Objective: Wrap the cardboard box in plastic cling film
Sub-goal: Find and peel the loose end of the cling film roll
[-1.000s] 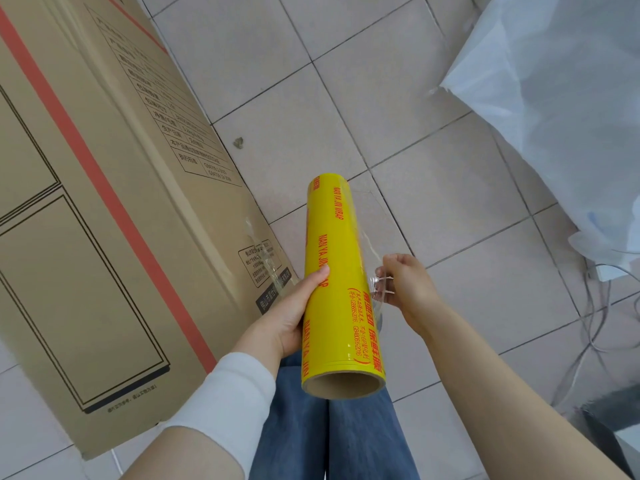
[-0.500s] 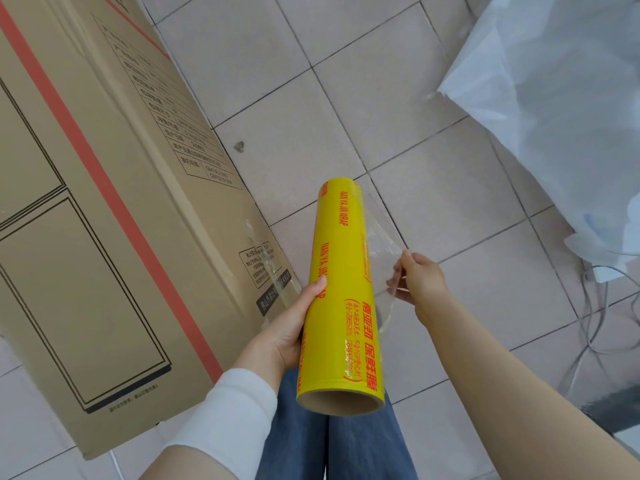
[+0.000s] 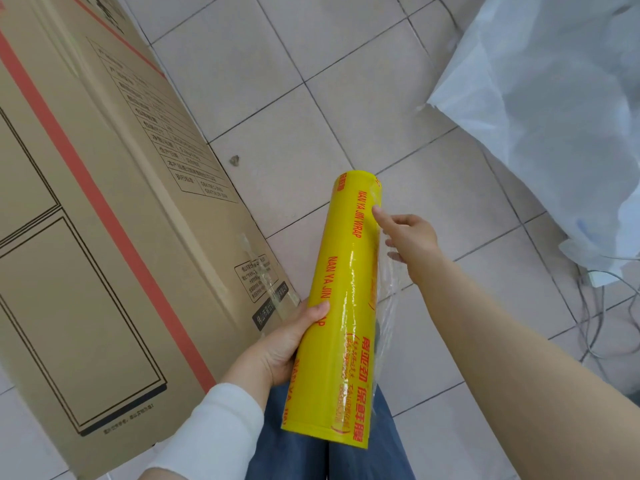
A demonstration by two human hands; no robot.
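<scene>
Film edge coming free, box not yet wrapped

The loose film (image 3: 384,306) will likely bunch or cling back if tugged from one corner. The left hand (image 3: 284,344) grips the cling film roll (image 3: 346,289) low down, just beside the cardboard box (image 3: 86,237) on the floor. The right hand (image 3: 408,237) touches the roll with a straight forefinger. Whether its curled fingers pinch film, I cannot tell.

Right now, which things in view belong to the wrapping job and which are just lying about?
Job: cardboard box; yellow cling film roll, gripped by the left hand; its loose film edge, at the right hand.
Lying about: white plastic bag; cables; speck on the floor tiles.
</scene>
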